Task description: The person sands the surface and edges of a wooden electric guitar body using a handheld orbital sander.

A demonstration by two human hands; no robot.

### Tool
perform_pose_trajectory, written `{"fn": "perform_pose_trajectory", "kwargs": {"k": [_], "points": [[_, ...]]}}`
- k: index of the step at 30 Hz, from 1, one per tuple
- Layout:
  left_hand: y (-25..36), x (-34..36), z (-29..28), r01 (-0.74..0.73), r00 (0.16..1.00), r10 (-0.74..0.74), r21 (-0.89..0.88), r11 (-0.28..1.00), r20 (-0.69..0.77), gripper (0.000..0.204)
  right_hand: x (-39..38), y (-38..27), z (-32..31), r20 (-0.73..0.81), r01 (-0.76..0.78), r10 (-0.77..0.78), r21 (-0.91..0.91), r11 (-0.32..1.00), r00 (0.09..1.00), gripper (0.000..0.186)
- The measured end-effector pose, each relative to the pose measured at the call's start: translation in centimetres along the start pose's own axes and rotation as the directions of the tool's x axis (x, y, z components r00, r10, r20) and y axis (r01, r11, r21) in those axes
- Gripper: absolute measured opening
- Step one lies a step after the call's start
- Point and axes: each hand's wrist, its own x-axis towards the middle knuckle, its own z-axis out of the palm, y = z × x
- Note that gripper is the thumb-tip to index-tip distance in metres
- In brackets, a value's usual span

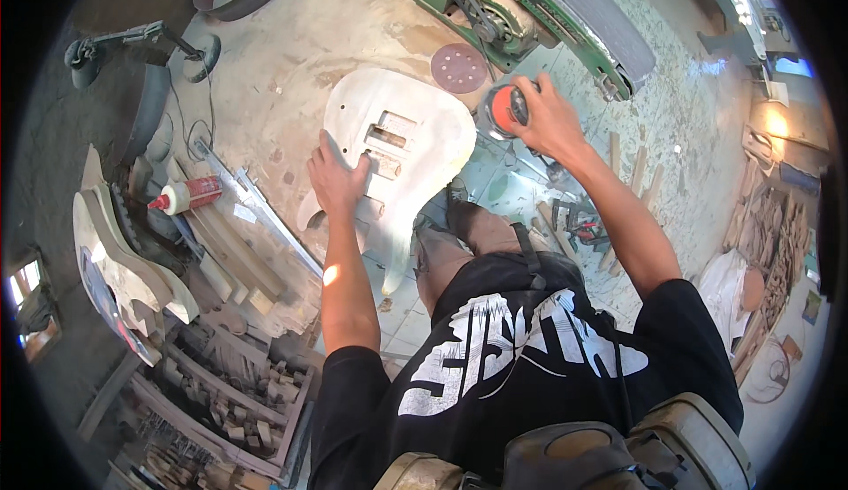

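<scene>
A pale, unpainted guitar body (pixel 420 128) with cut-out cavities lies on the dusty bench (pixel 265 75), its lower part reaching past the bench edge. My left hand (pixel 340 177) grips it at the left, with the thumb by the middle cavities. My right hand (pixel 543 119) holds an orange and dark grey handheld sander (pixel 499 112) in the air just beside the body's right edge. A perforated brown sanding disc (pixel 458 68) lies just beyond the guitar body.
A green sanding machine (pixel 521 22) stands ahead. At left are a glue bottle (pixel 185 192), long strips (pixel 234 252), more guitar bodies (pixel 128 265) and a caster-like metal arm (pixel 132 38). Wood offcuts (pixel 265 402) fill a rack at lower left; loose sticks (pixel 636 177) lie at right.
</scene>
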Motion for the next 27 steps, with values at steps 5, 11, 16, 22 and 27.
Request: {"fn": "perform_pose_trajectory", "kwargs": {"k": [5,11,16,22,27], "points": [[-0.2,-0.1,0.1,-0.015,1.000,0.015,-0.011,1.000,-0.010,0.103,-4.6,0.9,-0.9,-0.019,-0.036,0.038,0.082,0.996,0.999,0.071],[-0.2,-0.1,0.1,-0.015,1.000,0.014,-0.028,0.999,-0.017,0.101,-7.4,0.3,-0.5,0.032,0.051,-0.056,0.130,0.990,0.998,0.069],[0.1,-0.1,-0.1,0.025,1.000,-0.025,-0.030,0.999,0.004,0.099,-8.0,-0.8,0.4,0.083,0.140,-0.151,0.128,0.982,0.985,0.067],[0.1,-0.1,0.1,0.011,1.000,-0.011,-0.024,1.000,-0.007,0.102,-7.0,-2.0,1.4,0.089,0.258,-0.265,0.084,0.962,0.960,0.068],[-0.1,0.0,0.1,-0.006,1.000,0.006,-0.026,1.000,-0.025,0.102,-6.3,-3.6,1.9,0.128,0.260,-0.260,0.016,0.966,0.957,0.071]]}}
